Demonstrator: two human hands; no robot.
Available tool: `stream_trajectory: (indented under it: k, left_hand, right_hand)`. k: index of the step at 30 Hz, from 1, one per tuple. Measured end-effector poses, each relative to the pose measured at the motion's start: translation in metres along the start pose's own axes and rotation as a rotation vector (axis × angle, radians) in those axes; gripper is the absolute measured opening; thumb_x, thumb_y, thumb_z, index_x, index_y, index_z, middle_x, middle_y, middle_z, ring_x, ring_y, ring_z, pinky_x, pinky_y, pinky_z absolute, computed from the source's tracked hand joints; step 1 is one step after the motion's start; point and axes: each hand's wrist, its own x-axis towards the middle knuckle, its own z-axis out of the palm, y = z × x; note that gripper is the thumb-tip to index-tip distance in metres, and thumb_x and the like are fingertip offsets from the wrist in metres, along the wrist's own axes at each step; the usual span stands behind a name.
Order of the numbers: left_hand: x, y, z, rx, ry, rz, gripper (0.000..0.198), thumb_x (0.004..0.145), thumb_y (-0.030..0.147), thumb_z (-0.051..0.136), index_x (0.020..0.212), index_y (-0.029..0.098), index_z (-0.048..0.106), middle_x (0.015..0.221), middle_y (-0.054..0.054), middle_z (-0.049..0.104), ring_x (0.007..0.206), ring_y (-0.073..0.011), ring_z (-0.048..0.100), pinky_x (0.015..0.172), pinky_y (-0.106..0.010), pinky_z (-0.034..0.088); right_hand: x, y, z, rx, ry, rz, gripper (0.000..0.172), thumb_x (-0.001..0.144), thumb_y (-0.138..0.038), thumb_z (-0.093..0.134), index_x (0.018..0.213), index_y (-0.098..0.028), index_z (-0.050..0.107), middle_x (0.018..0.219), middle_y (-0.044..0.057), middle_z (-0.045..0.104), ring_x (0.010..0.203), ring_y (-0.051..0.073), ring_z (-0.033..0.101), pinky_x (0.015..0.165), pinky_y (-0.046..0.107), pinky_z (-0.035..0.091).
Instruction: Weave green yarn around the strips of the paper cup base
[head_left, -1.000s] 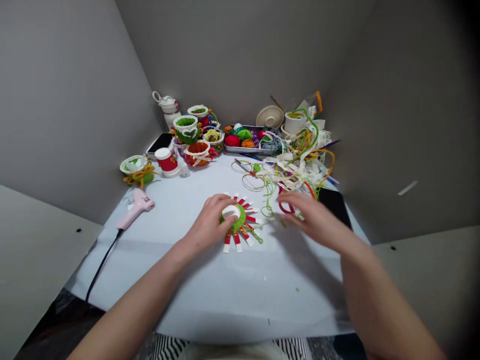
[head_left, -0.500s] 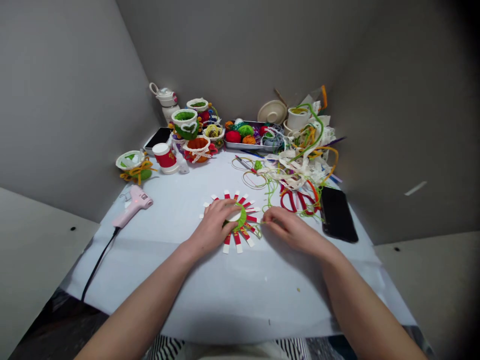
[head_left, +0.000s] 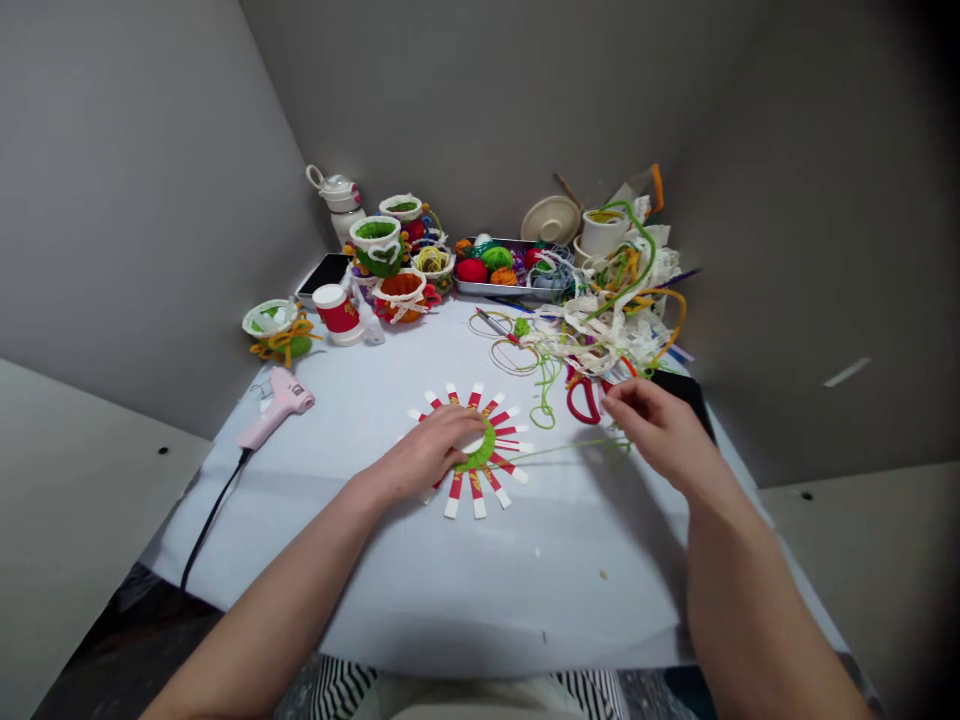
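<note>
A paper cup cut into red and white strips lies fanned out on the white table, with green yarn wound round its base. My left hand presses down on its centre with the fingers lying flat. My right hand is to the right, fingers pinched on a strand of green yarn that runs taut from the cup to the hand. Red-handled scissors lie just beyond that hand.
A pink glue gun with a black cord lies at the left. Decorated cups, a red cup and a metal tray of yarn balls stand at the back. A tangle of ribbons and yarn and a black phone sit at the right.
My right hand has moved from beside the cup out to the right, drawing the green strand taut. My left hand has stayed on the cup's centre.
</note>
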Motion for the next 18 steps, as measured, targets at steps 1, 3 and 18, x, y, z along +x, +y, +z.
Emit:
stream_trajectory:
  k: [1,3,18]
  left_hand:
    - [-0.001,-0.001,0.0,-0.006,-0.002,0.008,0.046,0.095,-0.001,0.055,0.132,0.025,0.059,0.144,-0.009,0.062,0.14,-0.0255,0.053,0.119,-0.056,0.044]
    - [-0.003,-0.004,0.001,-0.02,-0.013,0.02,0.046,0.095,-0.002,0.053,0.131,0.025,0.059,0.145,-0.009,0.062,0.14,-0.0251,0.053,0.119,-0.055,0.044]
    - [-0.009,-0.021,0.011,-0.052,0.018,0.054,0.045,0.097,0.003,0.056,0.136,0.024,0.06,0.15,-0.011,0.058,0.143,-0.0271,0.051,0.121,-0.054,0.044]
  right_hand:
    - [-0.001,0.003,-0.001,-0.142,0.029,-0.045,0.032,0.084,-0.055,0.072,0.082,-0.025,0.062,0.068,-0.001,0.058,0.058,0.016,0.047,0.056,0.03,0.034]
    - [-0.001,0.009,-0.006,-0.347,0.117,-0.129,0.029,0.09,-0.053,0.066,0.082,-0.025,0.064,0.07,0.002,0.061,0.062,0.019,0.049,0.059,0.031,0.035]
    - [-0.027,-0.016,0.076,-0.503,-0.469,-0.612,0.016,0.097,-0.013,0.06,0.108,-0.021,0.068,0.11,0.01,0.071,0.103,0.024,0.063,0.09,0.039,0.051]
